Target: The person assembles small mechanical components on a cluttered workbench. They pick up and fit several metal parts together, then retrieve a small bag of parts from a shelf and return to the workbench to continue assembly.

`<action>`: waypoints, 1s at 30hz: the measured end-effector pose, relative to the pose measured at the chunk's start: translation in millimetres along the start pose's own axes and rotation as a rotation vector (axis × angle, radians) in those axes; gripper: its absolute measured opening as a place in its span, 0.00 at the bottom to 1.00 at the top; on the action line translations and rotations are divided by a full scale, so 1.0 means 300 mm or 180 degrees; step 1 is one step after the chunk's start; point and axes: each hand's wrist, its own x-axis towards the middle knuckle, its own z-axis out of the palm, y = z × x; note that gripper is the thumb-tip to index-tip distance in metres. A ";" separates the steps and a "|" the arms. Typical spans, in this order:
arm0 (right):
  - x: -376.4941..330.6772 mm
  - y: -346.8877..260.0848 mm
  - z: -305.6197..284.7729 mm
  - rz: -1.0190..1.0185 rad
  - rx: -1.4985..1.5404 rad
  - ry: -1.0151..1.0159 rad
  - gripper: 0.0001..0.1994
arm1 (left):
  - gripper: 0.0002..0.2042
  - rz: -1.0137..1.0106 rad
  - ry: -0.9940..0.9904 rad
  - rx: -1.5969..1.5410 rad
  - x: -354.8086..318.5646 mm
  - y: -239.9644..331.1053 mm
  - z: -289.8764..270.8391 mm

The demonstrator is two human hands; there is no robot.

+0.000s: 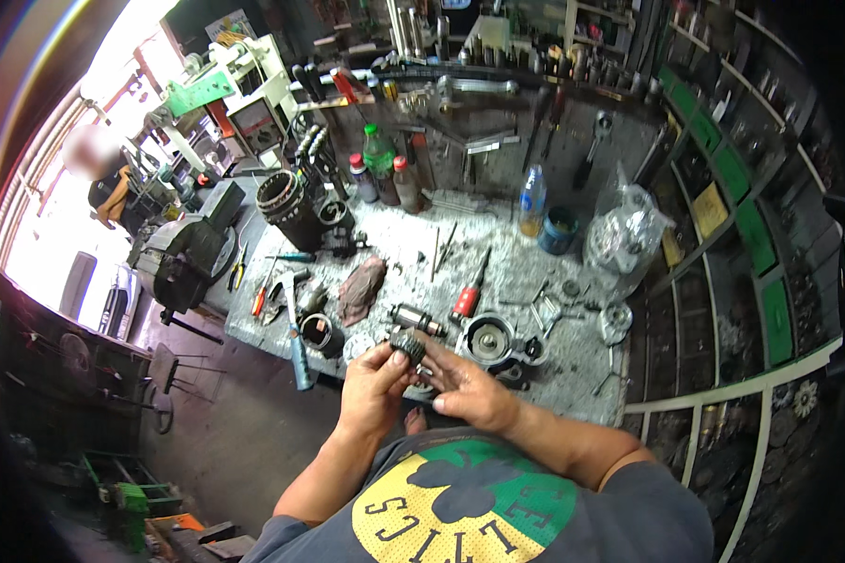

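My left hand pinches a dark, ridged round gear between thumb and fingers, just over the bench's near edge. From the right, my right hand has its curled fingers against the gear's side. A small shiny piece shows by those fingers; whether it belongs to the gear I cannot tell. Just beyond lies a motor armature, with a round metal housing to its right. A hammer with a blue handle lies to the left, beside a dark metal ring.
On the worktable lie a red-handled tool and a crumpled rag. Behind stand a black cylinder, a green bottle, a clear bottle and a plastic bag. A bench vise stands left; another person is beyond.
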 end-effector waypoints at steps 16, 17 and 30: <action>-0.001 -0.040 0.052 -0.0289 -0.5724 0.0394 0.54 | 0.23 -0.0191 0.0685 0.0339 0.013 -0.038 -0.053; -0.011 -0.034 0.068 -0.0437 -0.5697 0.0570 0.46 | 0.22 -0.0013 0.0599 0.0278 0.018 -0.048 -0.058; 0.075 -0.209 -0.066 0.0750 -0.0530 0.0572 0.36 | 0.17 -0.0212 -0.0322 -0.0122 0.013 0.036 -0.060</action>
